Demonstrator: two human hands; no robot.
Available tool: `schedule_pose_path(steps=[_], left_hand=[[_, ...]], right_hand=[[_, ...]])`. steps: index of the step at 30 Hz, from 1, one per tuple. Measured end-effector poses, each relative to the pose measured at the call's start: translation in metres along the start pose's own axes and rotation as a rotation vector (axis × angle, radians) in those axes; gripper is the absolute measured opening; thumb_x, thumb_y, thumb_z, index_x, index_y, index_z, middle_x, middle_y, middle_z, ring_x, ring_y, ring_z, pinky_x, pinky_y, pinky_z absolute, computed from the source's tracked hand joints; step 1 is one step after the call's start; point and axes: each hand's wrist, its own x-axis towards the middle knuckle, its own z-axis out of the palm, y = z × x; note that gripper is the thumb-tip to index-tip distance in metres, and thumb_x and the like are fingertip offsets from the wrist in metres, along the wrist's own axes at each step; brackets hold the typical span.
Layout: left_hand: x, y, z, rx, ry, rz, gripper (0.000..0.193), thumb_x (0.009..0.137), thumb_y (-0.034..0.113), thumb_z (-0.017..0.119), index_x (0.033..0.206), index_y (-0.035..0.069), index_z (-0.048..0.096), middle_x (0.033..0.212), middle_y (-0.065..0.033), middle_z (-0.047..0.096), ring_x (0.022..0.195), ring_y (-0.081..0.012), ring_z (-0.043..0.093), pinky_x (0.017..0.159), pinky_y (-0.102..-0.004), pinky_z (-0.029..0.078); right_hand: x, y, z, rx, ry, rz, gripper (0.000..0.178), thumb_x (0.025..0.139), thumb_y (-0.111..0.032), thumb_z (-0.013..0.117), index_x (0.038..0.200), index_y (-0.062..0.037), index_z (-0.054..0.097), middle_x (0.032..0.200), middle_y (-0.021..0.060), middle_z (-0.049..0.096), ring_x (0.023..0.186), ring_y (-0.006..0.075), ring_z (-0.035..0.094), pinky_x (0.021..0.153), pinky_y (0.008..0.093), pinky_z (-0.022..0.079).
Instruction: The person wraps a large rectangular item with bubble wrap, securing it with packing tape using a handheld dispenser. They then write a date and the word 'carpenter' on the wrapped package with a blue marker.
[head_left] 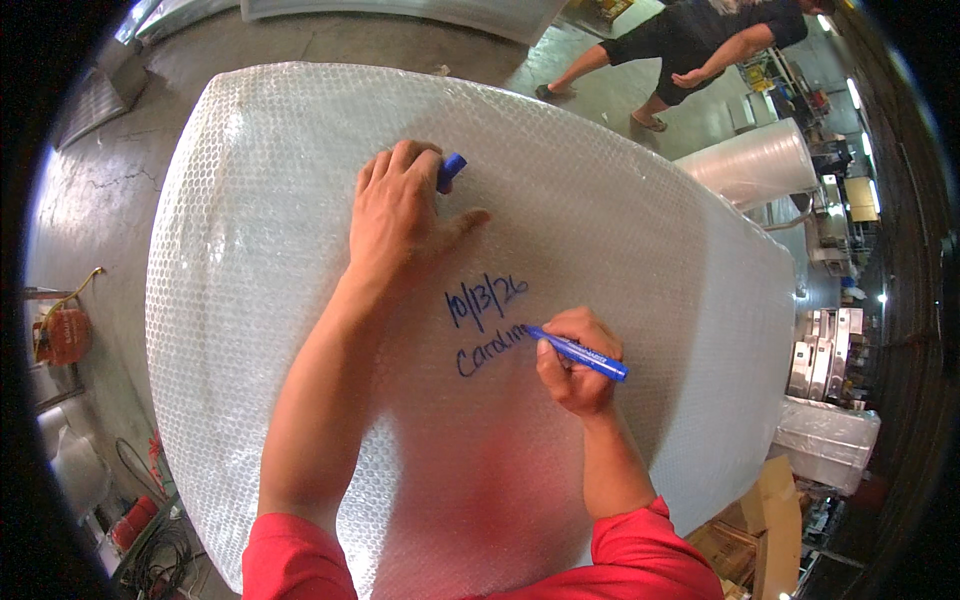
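A large flat object wrapped in clear bubble wrap [620, 240] fills the middle of the view. My right hand [582, 362] grips a blue marker [598, 364], its tip touching the wrap at the end of the lower line of handwriting. Two lines of dark blue handwriting [486, 300] are on the wrap between my hands. My left hand [398, 205] rests on the wrap, farther away and to the left, thumb stretched out. A blue marker cap [452, 171] is tucked at its index finger.
A person in dark clothes [680, 50] is on the floor at the far right. Near them stands a roll of clear wrap [755, 165]. A wrapped box [825, 440] and an open cardboard box [770, 525] are at right. An orange reel [65, 335] and black cables [160, 560] lie left.
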Motion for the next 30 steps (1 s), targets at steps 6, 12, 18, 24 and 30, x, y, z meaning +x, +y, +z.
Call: schedule_pose_path(steps=[6,12,18,24,30], left_hand=[[0.000,-0.001,0.002,0.017,0.019,0.000,0.045,0.069,0.034,0.088,0.098,0.007,0.066,0.123,-0.0081,0.061,0.120,-0.0291,0.053,0.108,-0.0417,0.037],[0.000,-0.001,0.003,-0.024,0.021,-0.009,0.046,0.069,0.036,0.088,0.096,0.007,0.065,0.122,-0.0079,0.061,0.121,-0.0290,0.052,0.108,-0.0415,0.037],[0.002,-0.005,0.003,0.006,-0.009,0.007,0.045,0.070,0.038,0.086,0.095,0.008,0.065,0.121,-0.0086,0.061,0.121,-0.0297,0.052,0.108,-0.0414,0.037],[-0.003,-0.003,0.005,-0.019,0.034,0.017,0.042,0.071,0.036,0.086,0.093,0.007,0.064,0.122,-0.0092,0.061,0.121,-0.0302,0.052,0.108,-0.0417,0.037],[0.000,0.001,0.003,0.025,0.004,0.013,0.045,0.071,0.036,0.087,0.097,0.005,0.066,0.120,-0.0092,0.061,0.120,-0.0301,0.053,0.108,-0.0427,0.037]], right_hand=[[-0.001,0.004,-0.002,-0.003,-0.014,-0.031,0.013,0.084,-0.010,0.069,0.092,-0.0006,0.064,0.085,0.0121,0.065,0.070,0.0235,0.063,0.064,0.0344,0.052],[-0.014,-0.005,-0.004,0.040,0.233,0.213,0.015,0.088,-0.010,0.069,0.100,-0.0011,0.064,0.095,0.0136,0.066,0.082,0.0227,0.064,0.071,0.0333,0.052],[-0.027,-0.030,-0.001,0.096,-0.086,-0.086,0.020,0.084,-0.008,0.070,0.103,-0.0028,0.065,0.094,0.0131,0.069,0.084,0.0273,0.068,0.073,0.0383,0.056],[-0.041,-0.029,0.002,0.177,-0.095,-0.097,0.023,0.078,-0.006,0.070,0.101,-0.0041,0.067,0.081,0.0114,0.068,0.066,0.0251,0.067,0.059,0.0345,0.055],[-0.044,-0.026,0.000,0.153,-0.099,-0.106,0.026,0.078,-0.007,0.072,0.103,-0.0074,0.068,0.086,0.0107,0.068,0.066,0.0232,0.067,0.058,0.0331,0.055]])
